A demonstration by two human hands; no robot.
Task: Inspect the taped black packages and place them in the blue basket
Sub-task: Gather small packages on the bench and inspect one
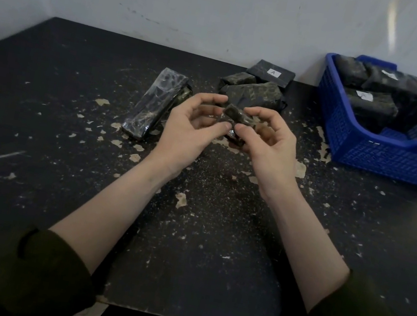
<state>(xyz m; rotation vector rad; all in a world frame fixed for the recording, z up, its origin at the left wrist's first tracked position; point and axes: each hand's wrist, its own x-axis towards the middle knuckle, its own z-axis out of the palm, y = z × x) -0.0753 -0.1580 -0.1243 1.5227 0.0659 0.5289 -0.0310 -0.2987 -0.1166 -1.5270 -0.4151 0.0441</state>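
Both the left hand (pixel 193 124) and the right hand (pixel 266 140) pinch a small black package (pixel 234 117), lifted above the middle of the table (pixel 44 101), so inspection seems under way, though its tape is blurred. Next it needs carrying to the blue basket (pixel 345 132) at the far right corner, where other packages already lie.

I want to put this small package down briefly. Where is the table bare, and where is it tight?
Bare table spreads left of the long package, and again right of the right hand, in front of the basket. The basket's near right corner shows bare floor. Crowded: back centre, where the pile sits between long package and basket.
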